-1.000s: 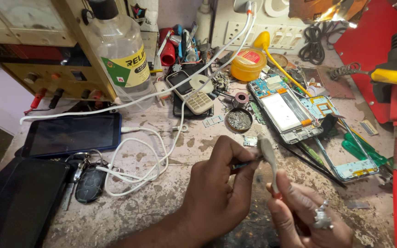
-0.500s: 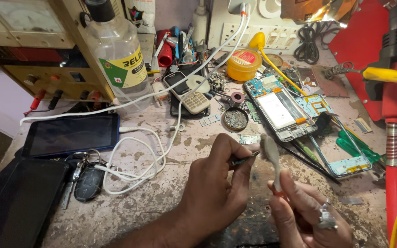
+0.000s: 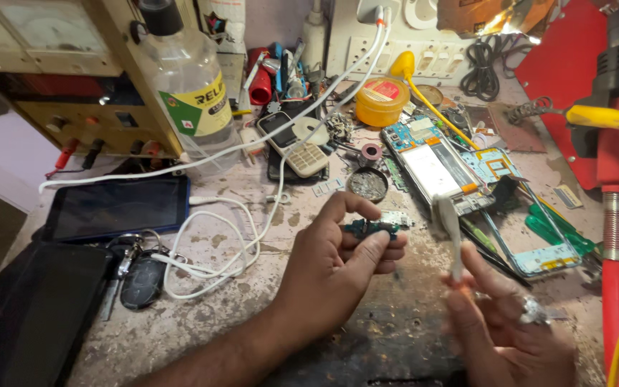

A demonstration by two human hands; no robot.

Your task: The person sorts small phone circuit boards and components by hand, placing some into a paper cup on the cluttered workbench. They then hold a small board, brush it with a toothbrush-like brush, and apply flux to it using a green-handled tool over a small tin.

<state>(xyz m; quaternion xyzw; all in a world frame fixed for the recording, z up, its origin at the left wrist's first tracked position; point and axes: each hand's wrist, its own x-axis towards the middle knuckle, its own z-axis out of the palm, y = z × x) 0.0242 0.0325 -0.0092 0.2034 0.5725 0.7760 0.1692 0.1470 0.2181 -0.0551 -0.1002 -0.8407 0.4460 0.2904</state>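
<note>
Left hand (image 3: 338, 258) now turned, grip clamped on a small dark circuit board (image 3: 368, 229) between thumb and fingers, raised just above the bench (image 3: 252, 301). Right hand (image 3: 510, 330) pinching a white brush (image 3: 451, 236) upright, shifted right and apart from the board, where earlier nearly touching. White cable (image 3: 209, 251) unmoved.

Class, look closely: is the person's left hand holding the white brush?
No, the left hand pinches a small green circuit board; the right hand holds the white brush.
</note>
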